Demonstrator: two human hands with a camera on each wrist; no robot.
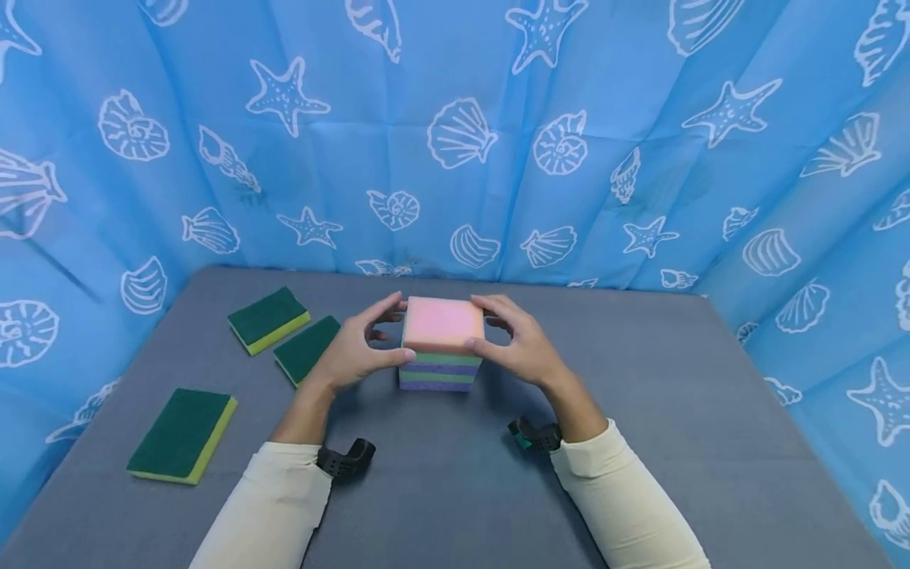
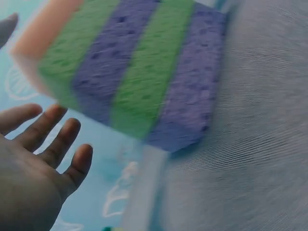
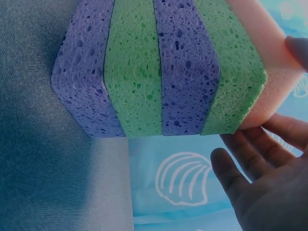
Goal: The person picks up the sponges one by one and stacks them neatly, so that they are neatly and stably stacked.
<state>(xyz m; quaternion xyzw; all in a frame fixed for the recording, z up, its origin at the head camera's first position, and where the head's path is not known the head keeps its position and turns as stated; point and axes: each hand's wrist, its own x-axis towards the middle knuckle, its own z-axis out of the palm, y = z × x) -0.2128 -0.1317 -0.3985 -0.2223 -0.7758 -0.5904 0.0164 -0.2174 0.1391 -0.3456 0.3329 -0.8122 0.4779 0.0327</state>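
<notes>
A stack of sponges (image 1: 441, 348) stands on the grey desk (image 1: 640, 442), a little behind the desk's middle: a pink sponge (image 1: 442, 324) on top, then 4 layers alternating green and purple beneath it. The left hand (image 1: 353, 352) has its grip on the pink sponge's left side, thumb at the near corner and fingers at the far edge. The right hand (image 1: 520, 344) holds the right side the same way. In both wrist views the other fingers lie spread and loose beside the stack, not touching the lower layers.

To the right of the stack the desk lies open out to its right edge, and open in front down to the sleeves. To the left of the stack lie 3 flat scrub sponges, green on top and yellow below: 1 just beside the left hand (image 1: 306, 349), 1 farther back-left (image 1: 268, 319), 1 well apart near the front-left edge (image 1: 182, 435).

A blue curtain (image 1: 455, 142) printed with white shells and starfish closes in the back and both sides. No writing shows.
</notes>
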